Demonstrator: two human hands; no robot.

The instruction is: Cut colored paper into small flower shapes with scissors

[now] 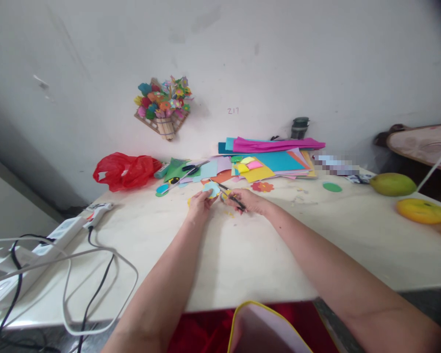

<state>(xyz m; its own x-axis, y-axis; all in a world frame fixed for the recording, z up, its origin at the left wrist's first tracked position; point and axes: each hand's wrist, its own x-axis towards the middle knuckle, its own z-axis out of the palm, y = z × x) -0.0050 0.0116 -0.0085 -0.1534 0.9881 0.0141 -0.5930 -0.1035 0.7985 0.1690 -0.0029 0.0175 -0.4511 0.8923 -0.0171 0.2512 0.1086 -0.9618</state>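
My left hand (200, 205) pinches a light-blue paper piece (211, 189) with yellow paper showing along its lower edge. Just to the right, my right hand (244, 201) is closed on the handles of black-handled scissors (228, 193), whose blades point up and left beside the blue piece. Whether the blades touch the paper is too small to tell. Small yellow scraps (229, 214) lie on the table below the hands. An orange-red paper flower (263, 187) rests behind my right hand.
Behind the hands are stacked coloured sheets (279, 162), dark-handled scissors (191, 169) and a red plastic bag (125, 170). A power strip (61, 236) with looping cables lies left. Mangoes (392, 184) and a green paper oval (332, 187) are right. Paper flowers (164, 103) hang on the wall.
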